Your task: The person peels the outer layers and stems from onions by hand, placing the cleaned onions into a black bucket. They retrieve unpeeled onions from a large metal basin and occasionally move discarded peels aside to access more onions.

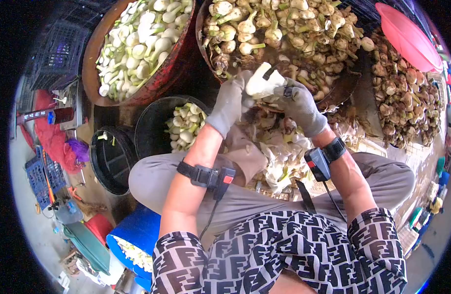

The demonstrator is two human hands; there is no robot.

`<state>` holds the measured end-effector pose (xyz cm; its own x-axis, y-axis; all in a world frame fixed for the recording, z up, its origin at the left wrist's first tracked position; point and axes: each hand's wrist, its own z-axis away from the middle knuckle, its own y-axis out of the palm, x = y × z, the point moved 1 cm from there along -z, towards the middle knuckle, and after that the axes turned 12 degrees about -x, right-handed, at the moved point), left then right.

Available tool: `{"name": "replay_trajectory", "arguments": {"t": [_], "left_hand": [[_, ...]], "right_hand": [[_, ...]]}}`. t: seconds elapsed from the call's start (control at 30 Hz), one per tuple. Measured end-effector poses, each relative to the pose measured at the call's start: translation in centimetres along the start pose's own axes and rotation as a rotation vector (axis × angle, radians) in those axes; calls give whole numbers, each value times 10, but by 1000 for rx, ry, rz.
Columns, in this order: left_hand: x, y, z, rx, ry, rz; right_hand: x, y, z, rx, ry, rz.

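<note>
A seated person's gloved hands meet just below the near rim of a basin of untrimmed bulbs (202, 34). The left hand (229, 100) wraps closed fingers around a white bulb (261, 83). The right hand (300, 105) curls tightly on the bulb's other side, with something small and dark at its fingers, possibly a blade. Peelings (279, 157) lie below the basin, and a black bucket (143, 128) of cleaned bulbs sits to its lower left. It probably works best to grip firmly, turn the bulb slowly and cut away from the left fingers.

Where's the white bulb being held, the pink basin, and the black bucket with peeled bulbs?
white bulb (258, 83), head view, its peeled white side.
pink basin (407, 35), head view, its inner wall.
black bucket (151, 131), head view, its left inner wall.
</note>
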<state>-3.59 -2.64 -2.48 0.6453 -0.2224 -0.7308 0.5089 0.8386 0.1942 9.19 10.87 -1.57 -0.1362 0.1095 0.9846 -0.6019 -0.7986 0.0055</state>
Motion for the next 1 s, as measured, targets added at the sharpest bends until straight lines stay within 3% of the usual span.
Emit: {"name": "replay_trajectory", "arguments": {"t": [0.07, 0.1, 0.13, 0.17, 0.23, 0.27, 0.33, 0.37, 0.4, 0.43, 0.5, 0.57, 0.67, 0.73, 0.8, 0.83, 0.9, 0.97, 1.0], "left_hand": [[1, -1, -9, -188, 417, -352], [3, 0, -11, -278, 625, -528], [-23, 10, 13, -296, 506, -536], [-19, 11, 8, -273, 653, -586], [-16, 12, 0, -226, 947, -685], [-15, 17, 8, -278, 910, -837], [-18, 17, 12, -256, 826, -856], [-18, 16, 12, -244, 784, -866], [-18, 12, 9, -163, 777, -828], [-19, 11, 10, -94, 704, -686], [-23, 11, 12, 40, 557, -395], [-24, 7, 11, 147, 445, -118], [-30, -4, 12, 297, 353, 256], [-35, -4, 15, 251, 343, 376], [-40, -5, 15, 218, 289, 431], [-41, -8, 13, 195, 293, 337], [-41, -10, 9, 156, 293, 143], [-39, -4, 8, 148, 457, 10], [-37, 0, 9, 143, 536, -60]], "right_hand": [[14, 1, 4, 9, -287, 333], [12, 1, 4, -25, -145, 195], [9, 2, 1, -60, -4, 58], [6, 3, -1, -95, 134, -81], [4, 3, -2, -105, 108, 132], [4, 4, -2, -108, 96, 240], [15, 4, 3, -40, 46, 137], [11, -2, 2, -5, -81, 231], [7, -8, 1, 17, -212, 322], [29, -9, 6, 21, -83, 436], [13, -19, 8, -13, -298, 379], [20, -19, 5, -180, 70, -63], [47, -24, 16, -217, 88, -51], [13, -41, 19, -56, 38, -353], [9, -44, 30, 117, 339, -20], [14, -39, 31, 377, 474, 430], [36, -14, 41, 371, -91, 1170], [27, -16, 27, 57, -182, 644], [30, -13, 19, -43, -190, 554]]}}
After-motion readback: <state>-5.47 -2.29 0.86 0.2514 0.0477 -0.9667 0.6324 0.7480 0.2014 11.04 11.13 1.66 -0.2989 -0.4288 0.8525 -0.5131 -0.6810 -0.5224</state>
